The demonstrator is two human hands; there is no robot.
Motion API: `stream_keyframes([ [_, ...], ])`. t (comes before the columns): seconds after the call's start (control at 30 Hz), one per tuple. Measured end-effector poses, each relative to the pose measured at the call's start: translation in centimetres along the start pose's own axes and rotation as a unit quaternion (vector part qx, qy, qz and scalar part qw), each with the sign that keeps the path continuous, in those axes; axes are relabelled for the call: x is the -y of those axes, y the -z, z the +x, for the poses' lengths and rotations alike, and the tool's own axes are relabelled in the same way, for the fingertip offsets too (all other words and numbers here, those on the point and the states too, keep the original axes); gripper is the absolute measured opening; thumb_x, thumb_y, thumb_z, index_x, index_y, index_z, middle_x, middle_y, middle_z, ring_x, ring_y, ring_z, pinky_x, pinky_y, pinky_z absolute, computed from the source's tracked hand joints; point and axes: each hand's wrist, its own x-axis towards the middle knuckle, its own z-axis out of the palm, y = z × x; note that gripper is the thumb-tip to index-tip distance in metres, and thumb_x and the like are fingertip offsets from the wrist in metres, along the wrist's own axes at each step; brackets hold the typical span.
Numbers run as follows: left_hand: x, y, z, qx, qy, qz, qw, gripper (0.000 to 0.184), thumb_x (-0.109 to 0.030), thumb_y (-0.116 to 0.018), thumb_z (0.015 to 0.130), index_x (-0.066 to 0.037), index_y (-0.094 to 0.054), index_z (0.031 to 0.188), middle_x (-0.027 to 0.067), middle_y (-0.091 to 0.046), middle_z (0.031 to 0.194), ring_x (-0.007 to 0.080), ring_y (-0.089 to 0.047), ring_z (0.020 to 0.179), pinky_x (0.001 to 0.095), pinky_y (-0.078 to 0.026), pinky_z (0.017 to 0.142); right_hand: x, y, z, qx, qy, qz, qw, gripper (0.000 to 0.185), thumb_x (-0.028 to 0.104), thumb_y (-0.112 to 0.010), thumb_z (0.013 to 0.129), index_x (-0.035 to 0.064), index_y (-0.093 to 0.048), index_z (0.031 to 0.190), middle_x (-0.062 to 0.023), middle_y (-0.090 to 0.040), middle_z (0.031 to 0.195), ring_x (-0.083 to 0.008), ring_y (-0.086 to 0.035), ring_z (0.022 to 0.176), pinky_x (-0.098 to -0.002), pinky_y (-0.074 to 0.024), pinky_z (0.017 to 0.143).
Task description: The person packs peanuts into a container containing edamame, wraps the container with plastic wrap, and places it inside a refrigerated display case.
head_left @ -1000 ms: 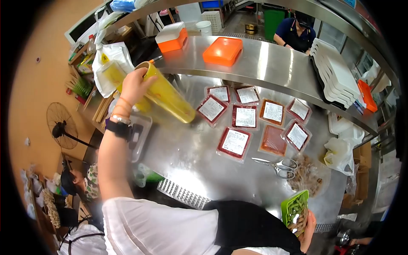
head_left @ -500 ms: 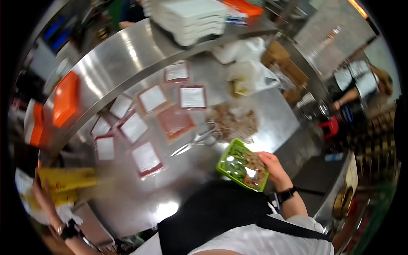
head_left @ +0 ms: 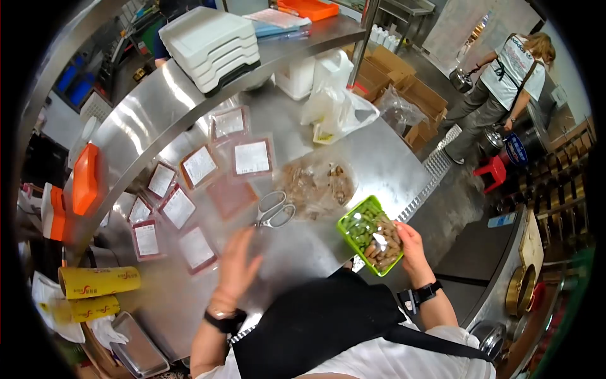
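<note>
My right hand [head_left: 414,251] grips the right edge of a bright green tray [head_left: 341,223] under clear film. Inside it, green vegetable pieces [head_left: 360,230] lie on the left and brown pieces [head_left: 383,247] on the right. Over the steel table, my left hand [head_left: 237,268] is blurred, its fingers stretched and thumb apart, with nothing seen in it. Just past its fingertips are scissors [head_left: 276,210]; only their handles show well, the blades being mostly hidden or blurred. Several flat, labelled red packs [head_left: 251,158] are spread beyond that hand. A clear bag of brown pieces [head_left: 314,183] lies right of the scissors.
Yellow film rolls [head_left: 99,282] and a metal tray [head_left: 140,346] are at the left. Stacked white containers [head_left: 211,47] stand on the raised steel shelf [head_left: 148,91]. A white plastic bag [head_left: 338,110] and cardboard boxes [head_left: 423,104] are at the back. Another person [head_left: 505,82] stands far right, holding pots.
My left hand has moved right from beside the yellow rolls to the middle of the table, near the scissors. My right hand still holds the green tray. The view has shifted.
</note>
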Motion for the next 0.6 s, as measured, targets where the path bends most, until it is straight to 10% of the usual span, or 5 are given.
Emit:
stream_keyframes([
  [0.3, -8.4, -17.5, 13.6, -0.025, -0.218, 0.246, 0.944, 0.075, -0.006, -0.07, 0.068, -0.023, -0.05, 0.138, 0.015, -0.038, 0.148, 0.0347, -0.04, 0.131, 0.0511, -0.031, 0.109, -1.3, 6.0, 17.0, -0.071, 0.103, -0.102, 0.987, 0.032, 0.021, -0.053, 0.099, -0.0032, -0.063, 0.117, -0.0113, -0.068, 0.106, -0.0184, -0.062, 0.099, -0.0296, -0.0475, 0.088],
  [0.4, -7.3, -18.1, 14.4, 0.124, -0.162, 0.185, 0.961, 0.048, -0.01, -0.066, 0.075, -0.018, -0.06, 0.122, 0.0128, -0.051, 0.136, 0.0307, -0.048, 0.124, 0.0495, -0.037, 0.104, -1.0, 6.4, 19.9, -0.03, 0.15, -0.341, 0.927, 0.031, 0.023, -0.055, 0.096, 0.0015, -0.065, 0.116, -0.0153, -0.065, 0.11, -0.0278, -0.063, 0.099, -0.0352, -0.0474, 0.09],
  [0.43, -7.1, -17.7, 14.0, 0.058, -0.136, 0.124, 0.981, 0.036, -0.012, -0.063, 0.08, -0.015, -0.062, 0.116, 0.0116, -0.054, 0.131, 0.0286, -0.05, 0.121, 0.0463, -0.039, 0.102, 0.0, 6.9, 18.9, -0.065, 0.284, -0.543, 0.788, 0.036, 0.02, -0.061, 0.09, 0.0059, -0.061, 0.123, -0.0175, -0.059, 0.12, -0.0338, -0.062, 0.099, -0.0402, -0.0463, 0.094],
  [0.53, -8.2, -15.2, 13.4, -0.098, -0.011, -0.147, 0.984, 0.018, -0.021, -0.053, 0.095, -0.007, -0.063, 0.102, 0.0083, -0.062, 0.116, 0.022, -0.056, 0.109, 0.0363, -0.043, 0.096, 4.3, 5.0, 16.1, 0.003, 0.407, -0.468, 0.785, 0.05, 0.016, -0.069, 0.082, 0.0088, -0.056, 0.13, -0.0171, -0.053, 0.126, -0.0327, -0.063, 0.098, -0.0393, -0.0483, 0.092],
  [0.6, -8.8, -12.4, 12.9, -0.136, 0.079, -0.309, 0.938, 0.028, -0.027, -0.047, 0.102, -0.003, -0.061, 0.098, 0.0065, -0.064, 0.106, 0.0183, -0.058, 0.101, 0.0318, -0.044, 0.092, 5.8, 2.2, 14.4, 0.168, 0.29, -0.361, 0.87, 0.063, 0.013, -0.075, 0.076, 0.011, -0.052, 0.134, -0.0167, -0.05, 0.131, -0.034, -0.063, 0.096, -0.0383, -0.0509, 0.088],
])
